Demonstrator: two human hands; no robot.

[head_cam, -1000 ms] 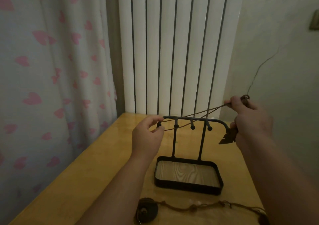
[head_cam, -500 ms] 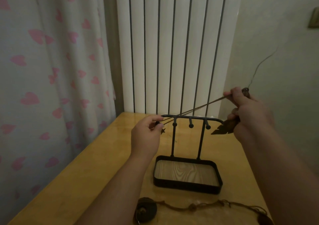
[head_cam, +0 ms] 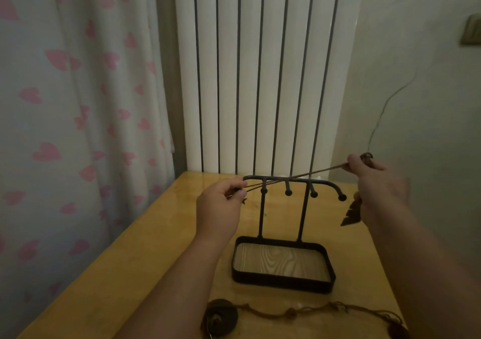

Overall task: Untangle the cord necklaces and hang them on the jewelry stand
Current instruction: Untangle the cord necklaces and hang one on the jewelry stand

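Observation:
A black jewelry stand point(head_cam: 282, 273) with a wood-lined tray and a top bar of ball-tipped hooks point(head_cam: 288, 192) stands mid-table. A brown cord necklace point(head_cam: 299, 177) is stretched taut just above the top bar. My left hand point(head_cam: 221, 208) pinches its left end beside the bar's left tip. My right hand point(head_cam: 377, 190) pinches the other end, higher, at the right. A dark feather pendant point(head_cam: 351, 215) dangles below my right hand. A second cord necklace point(head_cam: 294, 312) with a round dark pendant point(head_cam: 220, 318) lies on the table in front of the stand.
The yellow wooden table point(head_cam: 130, 260) sits in a corner. A white ribbed radiator point(head_cam: 260, 78) rises right behind it, a curtain with pink hearts point(head_cam: 65, 130) hangs at the left, and a plain wall point(head_cam: 416, 104) closes the right side.
Both hands have kept their hold on the taut cord. My left hand dropped slightly beside the bar's left tip; the feather pendant now hangs straighter down under my right hand.

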